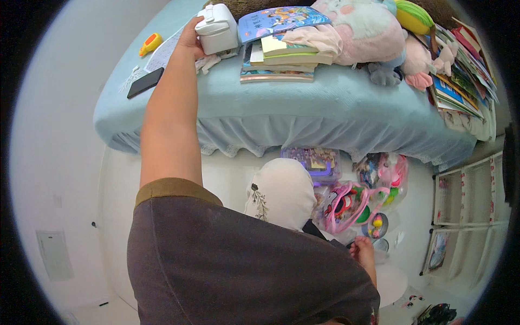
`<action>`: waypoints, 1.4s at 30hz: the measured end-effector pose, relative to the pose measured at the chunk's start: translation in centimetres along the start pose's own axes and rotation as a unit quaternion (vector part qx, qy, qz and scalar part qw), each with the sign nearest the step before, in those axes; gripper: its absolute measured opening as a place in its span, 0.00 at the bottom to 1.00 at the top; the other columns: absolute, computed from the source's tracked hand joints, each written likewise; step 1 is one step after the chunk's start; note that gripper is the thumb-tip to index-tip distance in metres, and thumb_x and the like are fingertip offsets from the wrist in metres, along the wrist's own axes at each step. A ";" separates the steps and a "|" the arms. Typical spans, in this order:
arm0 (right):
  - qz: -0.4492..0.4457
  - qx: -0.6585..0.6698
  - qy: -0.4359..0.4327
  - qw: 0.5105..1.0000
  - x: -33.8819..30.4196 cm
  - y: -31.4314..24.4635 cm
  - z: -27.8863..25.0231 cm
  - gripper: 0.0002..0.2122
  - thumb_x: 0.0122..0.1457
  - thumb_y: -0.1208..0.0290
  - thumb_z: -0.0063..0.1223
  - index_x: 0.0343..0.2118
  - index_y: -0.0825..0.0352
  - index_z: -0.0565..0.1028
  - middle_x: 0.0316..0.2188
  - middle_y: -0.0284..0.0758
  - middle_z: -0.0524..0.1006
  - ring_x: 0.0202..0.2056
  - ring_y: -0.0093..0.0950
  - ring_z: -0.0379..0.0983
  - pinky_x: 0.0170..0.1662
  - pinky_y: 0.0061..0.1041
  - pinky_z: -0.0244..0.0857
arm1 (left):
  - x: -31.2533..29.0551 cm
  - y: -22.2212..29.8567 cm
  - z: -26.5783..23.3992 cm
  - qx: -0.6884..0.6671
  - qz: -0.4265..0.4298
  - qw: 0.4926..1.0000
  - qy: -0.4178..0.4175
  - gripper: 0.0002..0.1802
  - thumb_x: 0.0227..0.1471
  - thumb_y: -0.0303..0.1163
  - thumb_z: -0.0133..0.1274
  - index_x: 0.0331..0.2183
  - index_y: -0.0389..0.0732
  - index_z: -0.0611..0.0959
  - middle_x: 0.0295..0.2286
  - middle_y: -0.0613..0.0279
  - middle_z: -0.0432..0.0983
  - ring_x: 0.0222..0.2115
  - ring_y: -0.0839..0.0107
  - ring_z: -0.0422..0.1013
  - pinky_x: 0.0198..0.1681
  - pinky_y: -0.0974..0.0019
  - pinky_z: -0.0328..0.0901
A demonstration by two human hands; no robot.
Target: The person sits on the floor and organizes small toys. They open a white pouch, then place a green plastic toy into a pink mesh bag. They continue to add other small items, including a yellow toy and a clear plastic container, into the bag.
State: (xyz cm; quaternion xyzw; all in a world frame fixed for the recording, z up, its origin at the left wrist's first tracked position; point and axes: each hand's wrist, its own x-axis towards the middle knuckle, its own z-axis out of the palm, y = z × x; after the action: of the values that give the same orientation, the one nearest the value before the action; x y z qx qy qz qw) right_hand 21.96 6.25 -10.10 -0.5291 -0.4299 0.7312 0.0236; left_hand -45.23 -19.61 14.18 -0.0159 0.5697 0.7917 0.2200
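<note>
My left hand [190,38] reaches far forward over the bed and grips the side of a small white case [218,30] with a flap and a clasp on its top. Whitish crumpled tissue [207,64] lies beside the case. To its right, a blue picture book [281,23] rests on a stack of books [277,67]. Down at the right, my right hand [364,252] is near the floor with its fingers curled together. Something small and dark shows at its fingertips, too hidden to name.
The bed [325,100] carries a black phone [145,83], a yellow-orange toy [150,44], plush toys [365,32] and a pile of books [460,92]. Below stand a purple-handled box [325,173], a pink-trimmed clear bag [346,206] and a white rack [449,200].
</note>
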 end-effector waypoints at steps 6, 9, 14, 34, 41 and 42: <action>-0.041 -0.044 -0.010 0.998 0.9 0.3 -0.1 0.06 0.54 0.72 0.42 0.22 0.64 0.65 0.12 0.30 0.65 0.11 0.23 0.60 0.12 0.22 0.54 | -1.4 -1.8 5.6 0.031 0.047 0.997 0.055 0.34 0.38 0.55 0.49 0.48 0.50 0.69 0.47 0.62 0.65 0.47 0.54 0.59 0.47 0.39 0.50; -0.036 -0.060 -0.038 0.997 2.0 1.2 -0.9 0.07 0.55 0.69 0.44 0.21 0.62 0.67 0.11 0.28 0.64 0.12 0.20 0.60 0.14 0.20 0.53 | 0.4 -2.4 5.8 0.051 0.039 0.993 0.102 0.31 0.42 0.56 0.45 0.47 0.51 0.70 0.48 0.60 0.65 0.48 0.54 0.60 0.48 0.37 0.51; -0.006 -0.059 0.020 0.998 1.5 -0.1 -0.7 0.05 0.52 0.72 0.46 0.31 0.65 0.68 0.20 0.29 0.68 0.19 0.19 0.63 0.22 0.18 0.58 | 5.4 -2.7 3.7 0.179 0.080 0.973 0.125 0.31 0.47 0.52 0.41 0.49 0.43 0.68 0.49 0.51 0.62 0.50 0.52 0.57 0.50 0.40 0.53; -0.226 -0.429 0.157 0.860 4.0 -3.1 3.3 0.23 0.48 0.55 0.49 0.43 0.68 0.67 0.33 0.46 0.74 0.38 0.40 0.71 0.41 0.34 0.63 | -27.9 -34.5 23.1 0.730 0.193 0.494 -0.431 0.32 0.42 0.57 0.48 0.41 0.40 0.75 0.36 0.45 0.73 0.38 0.53 0.70 0.39 0.58 0.65; -0.122 -0.533 0.055 0.836 7.5 0.0 1.3 0.16 0.47 0.66 0.45 0.38 0.67 0.72 0.35 0.48 0.74 0.38 0.42 0.71 0.42 0.37 0.64 | -23.0 -49.5 19.3 0.740 -0.055 0.513 -0.431 0.30 0.45 0.54 0.45 0.30 0.33 0.79 0.28 0.46 0.75 0.32 0.55 0.72 0.34 0.58 0.66; -0.119 -0.526 0.063 0.840 8.1 0.7 0.5 0.15 0.47 0.67 0.44 0.37 0.67 0.72 0.35 0.48 0.74 0.38 0.43 0.71 0.42 0.38 0.64 | -22.9 -50.4 19.3 0.745 -0.072 0.516 -0.416 0.29 0.45 0.54 0.45 0.29 0.33 0.79 0.27 0.48 0.76 0.28 0.56 0.74 0.32 0.58 0.67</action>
State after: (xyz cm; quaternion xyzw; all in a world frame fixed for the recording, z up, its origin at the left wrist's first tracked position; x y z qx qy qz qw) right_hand 18.31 9.47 -16.58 -0.4516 -0.8074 0.3513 -0.1440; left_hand -1.75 3.18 -17.84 0.4441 0.7911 -0.0251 0.4198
